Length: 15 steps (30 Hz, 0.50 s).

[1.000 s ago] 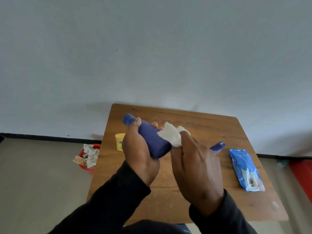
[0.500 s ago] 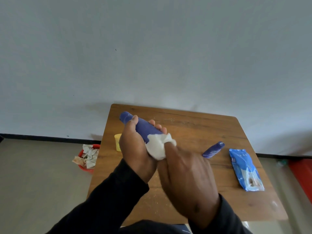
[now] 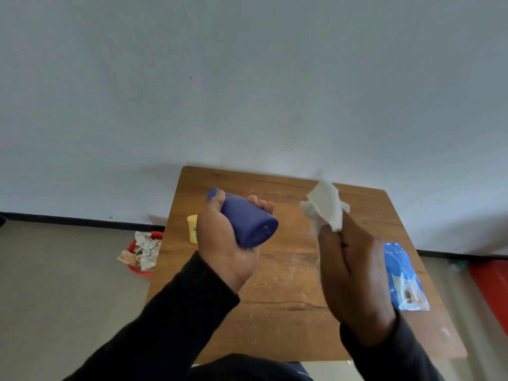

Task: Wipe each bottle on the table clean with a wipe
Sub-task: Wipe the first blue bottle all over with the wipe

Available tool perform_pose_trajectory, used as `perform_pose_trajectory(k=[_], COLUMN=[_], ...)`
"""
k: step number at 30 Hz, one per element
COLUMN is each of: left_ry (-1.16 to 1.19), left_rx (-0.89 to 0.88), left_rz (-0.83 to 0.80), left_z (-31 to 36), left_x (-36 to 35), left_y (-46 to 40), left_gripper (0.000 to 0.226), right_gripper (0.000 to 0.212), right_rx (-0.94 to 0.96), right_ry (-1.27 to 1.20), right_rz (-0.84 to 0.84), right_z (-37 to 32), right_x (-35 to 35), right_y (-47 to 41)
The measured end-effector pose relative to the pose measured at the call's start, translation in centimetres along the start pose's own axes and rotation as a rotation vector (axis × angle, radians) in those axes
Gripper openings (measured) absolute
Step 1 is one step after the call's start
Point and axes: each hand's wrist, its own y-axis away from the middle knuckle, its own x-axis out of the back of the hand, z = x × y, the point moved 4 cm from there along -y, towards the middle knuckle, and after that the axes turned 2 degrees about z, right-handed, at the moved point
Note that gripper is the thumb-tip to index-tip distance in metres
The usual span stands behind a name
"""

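My left hand (image 3: pixel 224 243) grips a dark blue bottle (image 3: pixel 248 224) above the wooden table (image 3: pixel 288 284), its flat base turned toward me and its cap pointing away to the left. My right hand (image 3: pixel 349 270) holds a crumpled white wipe (image 3: pixel 325 207) up in the air, well apart from the bottle. A yellow bottle (image 3: pixel 193 228) stands on the table behind my left hand, partly hidden. The small blue bottle seen earlier is hidden behind my right hand.
A blue wipes packet (image 3: pixel 402 276) lies near the table's right edge. On the floor to the left sits a red bin (image 3: pixel 143 251) full of used wipes. A red object (image 3: pixel 492 292) is on the floor at the far right. A pale wall rises behind the table.
My right hand has lifted the wipe off the blue bottle and moved to the right. My left hand has tilted the bottle so that its base faces me.
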Motion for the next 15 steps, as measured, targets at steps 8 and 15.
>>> perform_pose_trajectory(k=[8,15], left_ry=[0.065,-0.410], left_rx=[0.220,-0.077], left_rz=[-0.057,-0.303], left_z=[-0.8,-1.4], left_x=[-0.4,0.0], left_y=[-0.4,-0.7], left_gripper=[0.033,0.055], right_gripper=[0.013,0.012], right_rx=[0.240,0.064], right_ry=[0.214,0.029], right_rz=[-0.249,-0.110], right_z=[-1.5,1.4], right_x=[-2.7,0.2], right_y=[2.8,0.7])
